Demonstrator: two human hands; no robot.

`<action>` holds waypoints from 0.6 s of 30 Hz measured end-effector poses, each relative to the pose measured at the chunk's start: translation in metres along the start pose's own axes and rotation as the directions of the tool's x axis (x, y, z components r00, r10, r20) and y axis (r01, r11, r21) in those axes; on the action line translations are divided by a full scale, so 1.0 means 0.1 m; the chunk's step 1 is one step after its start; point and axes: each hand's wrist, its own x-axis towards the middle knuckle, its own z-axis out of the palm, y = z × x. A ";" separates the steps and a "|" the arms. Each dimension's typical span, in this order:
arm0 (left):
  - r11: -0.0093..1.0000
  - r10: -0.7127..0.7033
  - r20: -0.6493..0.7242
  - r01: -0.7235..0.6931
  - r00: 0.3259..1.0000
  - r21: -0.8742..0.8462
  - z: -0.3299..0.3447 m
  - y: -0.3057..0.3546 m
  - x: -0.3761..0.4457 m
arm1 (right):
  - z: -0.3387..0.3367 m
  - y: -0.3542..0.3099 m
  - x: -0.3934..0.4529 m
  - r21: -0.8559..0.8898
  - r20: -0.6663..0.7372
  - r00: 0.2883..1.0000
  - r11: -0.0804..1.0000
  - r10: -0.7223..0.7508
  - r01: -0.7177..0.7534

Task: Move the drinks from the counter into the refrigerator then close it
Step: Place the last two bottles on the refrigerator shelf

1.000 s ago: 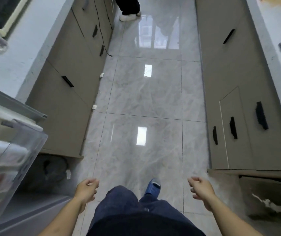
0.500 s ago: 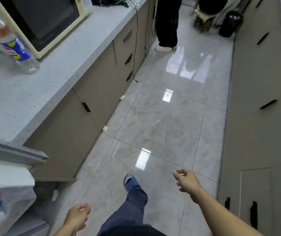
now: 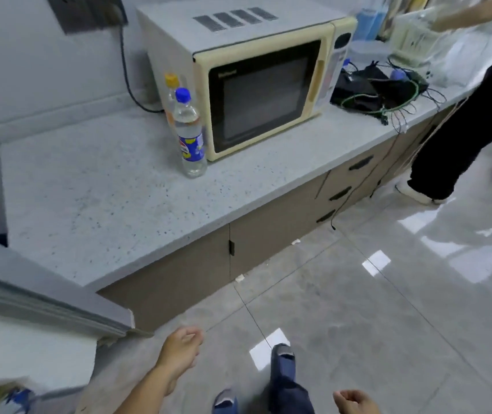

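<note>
A clear bottle with a blue cap [image 3: 190, 135] stands upright on the speckled counter [image 3: 95, 189], just left of the microwave. Close behind it stands a second bottle with a yellow cap [image 3: 171, 91], mostly hidden. The open refrigerator door [image 3: 29, 318] fills the lower left, with packaged items showing in its shelf at the bottom left corner. My left hand [image 3: 180, 351] hangs low over the floor in front of the cabinets, fingers loosely curled and holding nothing. My right hand [image 3: 355, 401] sits at the bottom edge, also loosely curled and holding nothing.
A cream microwave [image 3: 256, 79] stands on the counter, with tangled cables and dark gear [image 3: 379, 88] to its right. Another person in black trousers [image 3: 459, 132] stands at the counter's far right end. Glossy grey floor tiles [image 3: 388, 309] stretch ahead.
My view has swung left and up, from the floor to the counter with the bottles and microwave. Both hands stayed low and hold nothing; my left hand rose a little.
</note>
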 end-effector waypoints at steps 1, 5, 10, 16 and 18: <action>1.000 0.008 -0.019 -0.009 1.000 -0.019 0.02 0.07 0.00 | 0.04 -0.13 0.11 -0.026 0.014 1.000 0.999 -0.028 0.028; 0.995 0.055 -0.148 -0.067 0.988 -0.078 0.10 0.36 -0.01 | 0.13 -0.83 0.64 -0.121 0.164 0.981 0.985 -0.105 0.126; 0.971 0.141 -0.279 -0.187 0.950 -0.147 0.25 0.91 -0.03 | 0.27 -2.07 0.96 -0.091 0.360 0.887 0.936 -0.289 0.341; 0.903 0.284 -0.460 -0.396 0.841 -0.166 0.18 1.75 -0.07 | 0.57 -3.57 0.53 0.136 0.455 0.584 0.701 -0.672 0.700; 0.876 0.294 -0.516 -0.442 0.804 -0.190 0.05 2.06 -0.06 | 0.70 -4.08 0.21 0.202 0.457 0.448 0.580 -0.769 0.789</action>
